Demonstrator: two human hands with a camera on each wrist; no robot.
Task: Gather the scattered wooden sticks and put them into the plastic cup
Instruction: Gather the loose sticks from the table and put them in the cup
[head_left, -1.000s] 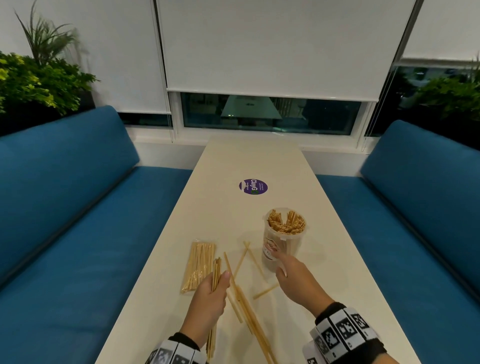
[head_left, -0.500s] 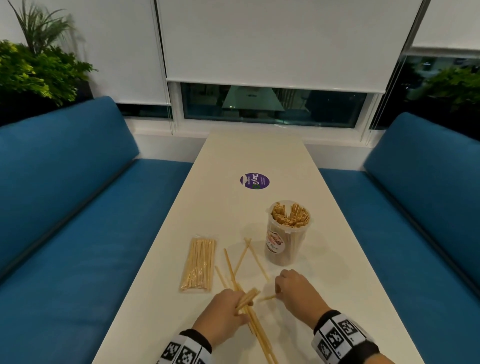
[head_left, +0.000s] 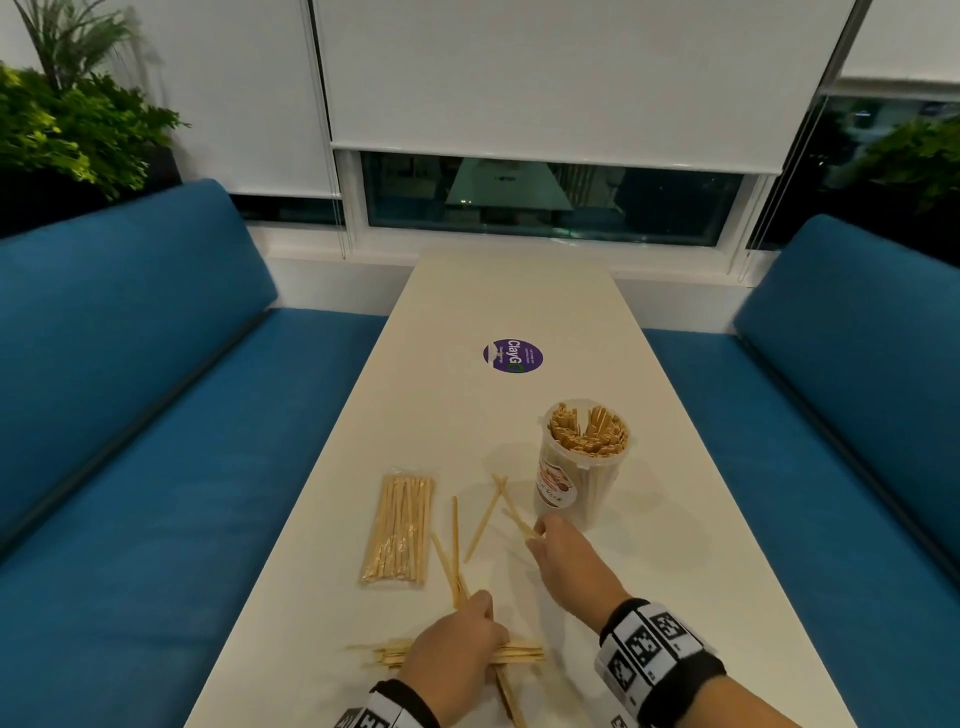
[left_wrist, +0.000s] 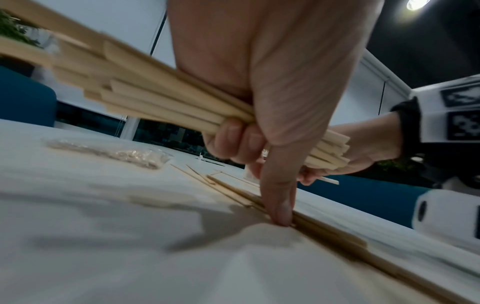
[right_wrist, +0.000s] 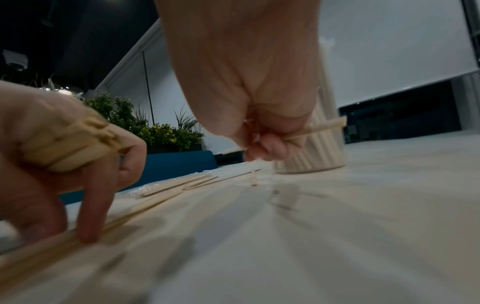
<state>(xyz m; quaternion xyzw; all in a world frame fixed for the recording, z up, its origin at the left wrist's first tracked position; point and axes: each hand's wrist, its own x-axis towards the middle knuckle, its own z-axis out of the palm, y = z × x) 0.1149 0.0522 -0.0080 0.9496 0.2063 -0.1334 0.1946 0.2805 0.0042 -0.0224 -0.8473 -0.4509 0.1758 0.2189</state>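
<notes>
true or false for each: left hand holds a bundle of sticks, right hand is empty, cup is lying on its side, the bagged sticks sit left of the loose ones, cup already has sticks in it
1. The left hand holds a bundle of sticks. True.
2. The right hand is empty. False: it pinches a single stick.
3. The plastic cup lies on its side. False: it stands upright on the table.
4. The sealed bag of sticks lies left of the loose sticks. True.
5. The plastic cup already has sticks in it. True: their ends show at its rim.
</notes>
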